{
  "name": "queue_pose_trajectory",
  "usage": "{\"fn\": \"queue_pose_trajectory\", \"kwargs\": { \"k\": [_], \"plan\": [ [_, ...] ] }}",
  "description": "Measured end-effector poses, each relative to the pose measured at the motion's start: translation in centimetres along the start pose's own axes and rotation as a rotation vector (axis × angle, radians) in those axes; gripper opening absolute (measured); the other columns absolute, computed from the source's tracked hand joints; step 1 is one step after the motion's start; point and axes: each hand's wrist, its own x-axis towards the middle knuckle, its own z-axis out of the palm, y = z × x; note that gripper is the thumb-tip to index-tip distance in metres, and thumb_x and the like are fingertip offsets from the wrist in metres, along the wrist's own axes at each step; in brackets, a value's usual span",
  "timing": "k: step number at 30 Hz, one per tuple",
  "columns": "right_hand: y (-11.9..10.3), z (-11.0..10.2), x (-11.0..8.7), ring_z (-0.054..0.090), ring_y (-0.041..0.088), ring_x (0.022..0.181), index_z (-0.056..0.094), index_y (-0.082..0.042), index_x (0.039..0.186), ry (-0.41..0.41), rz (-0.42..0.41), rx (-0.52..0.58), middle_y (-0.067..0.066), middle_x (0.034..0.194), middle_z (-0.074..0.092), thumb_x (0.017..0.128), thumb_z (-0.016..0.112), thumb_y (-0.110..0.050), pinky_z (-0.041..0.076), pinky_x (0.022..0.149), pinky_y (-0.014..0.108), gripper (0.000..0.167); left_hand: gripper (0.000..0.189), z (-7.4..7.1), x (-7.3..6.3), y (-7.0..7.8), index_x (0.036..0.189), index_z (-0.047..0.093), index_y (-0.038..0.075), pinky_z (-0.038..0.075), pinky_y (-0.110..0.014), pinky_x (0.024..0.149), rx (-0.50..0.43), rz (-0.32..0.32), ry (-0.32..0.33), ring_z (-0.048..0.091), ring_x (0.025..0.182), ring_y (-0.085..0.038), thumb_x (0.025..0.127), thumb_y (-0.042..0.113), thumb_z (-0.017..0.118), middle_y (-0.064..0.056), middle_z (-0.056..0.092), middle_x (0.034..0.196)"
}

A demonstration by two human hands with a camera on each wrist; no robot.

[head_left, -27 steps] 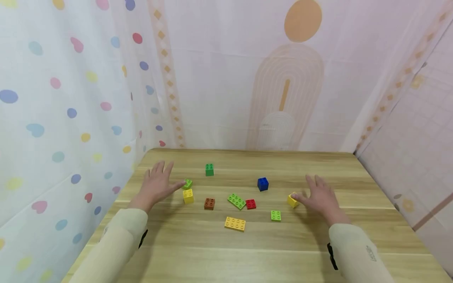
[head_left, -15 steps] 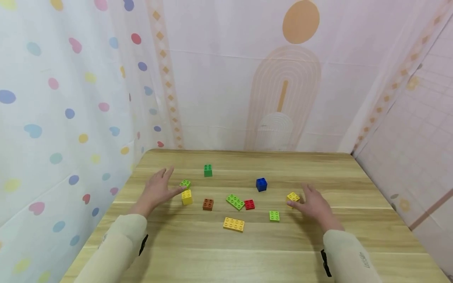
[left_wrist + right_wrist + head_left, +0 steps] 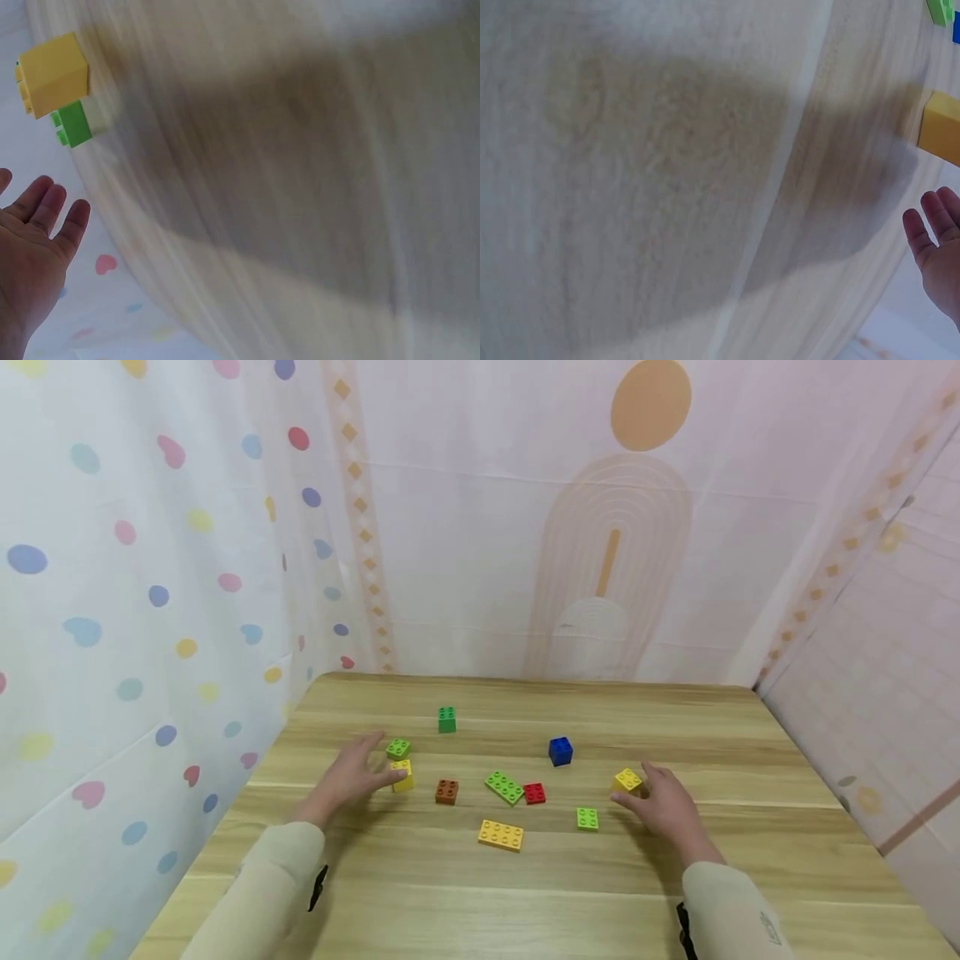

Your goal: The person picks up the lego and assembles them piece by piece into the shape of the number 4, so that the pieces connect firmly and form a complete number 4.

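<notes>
My left hand (image 3: 351,781) is beside a yellow building block (image 3: 402,783), its thumb overlapping the block in the head view. A small light green block (image 3: 398,749) sits just behind that one. The left wrist view shows straight, spread fingers, apart from the yellow block (image 3: 56,75) and the green block (image 3: 73,124). My right hand (image 3: 667,810) is around the right side of another yellow block (image 3: 627,781), thumb at its near side and fingers beyond it. In the right wrist view the extended fingers (image 3: 939,214) are apart from that yellow block (image 3: 941,127).
On the wooden table (image 3: 420,910) lie a dark green block (image 3: 447,720), a brown block (image 3: 447,792), a long light green block (image 3: 504,787), a red block (image 3: 534,793), a blue block (image 3: 560,752), a flat yellow block (image 3: 501,835) and a light green block (image 3: 587,819). Curtains (image 3: 465,527) surround it.
Both hands have come lower and closer to the yellow blocks. The left hand moved right, from beside the small green block; the right hand moved toward me, its fingers lower. The blocks have stayed put.
</notes>
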Motion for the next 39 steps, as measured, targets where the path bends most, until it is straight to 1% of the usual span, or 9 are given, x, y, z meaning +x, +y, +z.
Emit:
{"fn": "queue_pose_trajectory", "kwargs": {
  "k": [3, 6, 10, 14, 21, 26, 31, 35, 39],
  "plan": [
    [0.1, 0.2, 0.1, 0.036, 0.056, 0.13, 0.027, 0.012, 0.149, 0.008, 0.029, 0.047, 0.04, 0.144, 0.033, 0.093, 0.068, -0.044, 0.031, 0.104, 0.065, 0.089, 0.093, 0.4, 0.0, -0.1, 0.152, 0.031, -0.002, 0.028, -0.063, 0.108, -0.021, -0.001, -0.009, 0.033, 0.136, -0.051, 0.087, 0.049, 0.074, -0.031, 0.035, 0.15],
    [0.0, 0.4, 0.1, 0.041, 0.054, 0.127, 0.029, 0.012, 0.148, 0.021, 0.042, 0.081, 0.039, 0.141, 0.038, 0.093, 0.069, -0.042, 0.035, 0.102, 0.063, 0.087, 0.088, 0.7, 0.0, -0.1, 0.15, 0.035, -0.001, 0.034, -0.062, 0.104, -0.061, -0.008, -0.015, 0.041, 0.13, -0.048, 0.087, 0.043, 0.076, -0.03, 0.041, 0.145],
    [0.1, 0.9, 0.2, 0.049, 0.048, 0.119, 0.034, 0.012, 0.146, 0.033, 0.049, 0.127, 0.037, 0.136, 0.043, 0.092, 0.071, -0.04, 0.041, 0.097, 0.061, 0.083, 0.081, 1.1, -0.2, -0.2, 0.146, 0.042, -0.002, 0.041, -0.058, 0.099, -0.129, -0.042, -0.021, 0.05, 0.123, -0.044, 0.086, 0.038, 0.078, -0.029, 0.05, 0.137],
    [0.3, 1.2, 0.4, 0.052, 0.044, 0.114, 0.038, 0.011, 0.143, 0.048, 0.056, 0.166, 0.035, 0.132, 0.047, 0.092, 0.072, -0.037, 0.043, 0.094, 0.058, 0.079, 0.072, 1.4, -0.2, -0.2, 0.139, 0.048, -0.005, 0.044, -0.054, 0.097, -0.176, -0.069, -0.028, 0.054, 0.117, -0.04, 0.087, 0.036, 0.077, -0.026, 0.054, 0.132],
    [0.8, 1.5, 0.6, 0.054, 0.041, 0.113, 0.043, 0.012, 0.139, 0.075, 0.073, 0.22, 0.031, 0.127, 0.054, 0.091, 0.074, -0.026, 0.045, 0.094, 0.055, 0.069, 0.059, 1.9, -0.2, -0.3, 0.132, 0.053, -0.005, 0.045, -0.051, 0.096, -0.246, -0.081, -0.023, 0.057, 0.112, -0.037, 0.089, 0.028, 0.077, -0.022, 0.058, 0.124],
    [0.9, 1.7, 0.6, 0.056, 0.038, 0.11, 0.049, 0.011, 0.134, 0.091, 0.077, 0.258, 0.028, 0.122, 0.058, 0.09, 0.075, -0.022, 0.046, 0.093, 0.052, 0.061, 0.052, 1.9, -0.2, -0.3, 0.129, 0.054, -0.005, 0.044, -0.05, 0.096, -0.255, -0.08, -0.028, 0.057, 0.109, -0.035, 0.09, 0.023, 0.076, -0.019, 0.061, 0.118],
    [1.0, 1.8, 0.7, 0.057, 0.036, 0.107, 0.052, 0.011, 0.132, 0.099, 0.07, 0.27, 0.026, 0.118, 0.06, 0.09, 0.075, -0.02, 0.047, 0.091, 0.051, 0.057, 0.046, 2.1, -0.3, -0.6, 0.127, 0.056, -0.003, 0.043, -0.051, 0.097, -0.267, -0.097, -0.026, 0.056, 0.111, -0.033, 0.091, 0.019, 0.074, -0.017, 0.061, 0.119],
    [1.0, 1.8, 0.8, 0.056, 0.035, 0.103, 0.053, 0.011, 0.13, 0.105, 0.068, 0.262, 0.024, 0.115, 0.06, 0.09, 0.075, -0.02, 0.047, 0.089, 0.05, 0.055, 0.046, 2.3, -0.1, -0.8, 0.128, 0.055, -0.003, 0.042, -0.052, 0.098, -0.271, -0.105, -0.029, 0.055, 0.113, -0.033, 0.091, 0.019, 0.073, -0.018, 0.06, 0.121],
    [1.0, 1.8, 0.8, 0.056, 0.036, 0.104, 0.052, 0.011, 0.131, 0.105, 0.078, 0.261, 0.025, 0.117, 0.059, 0.092, 0.072, -0.018, 0.046, 0.09, 0.051, 0.053, 0.044, 2.4, -0.1, -0.6, 0.127, 0.055, -0.003, 0.042, -0.052, 0.098, -0.262, -0.111, -0.033, 0.055, 0.113, -0.033, 0.092, 0.017, 0.072, -0.018, 0.06, 0.122]
  ]
}}
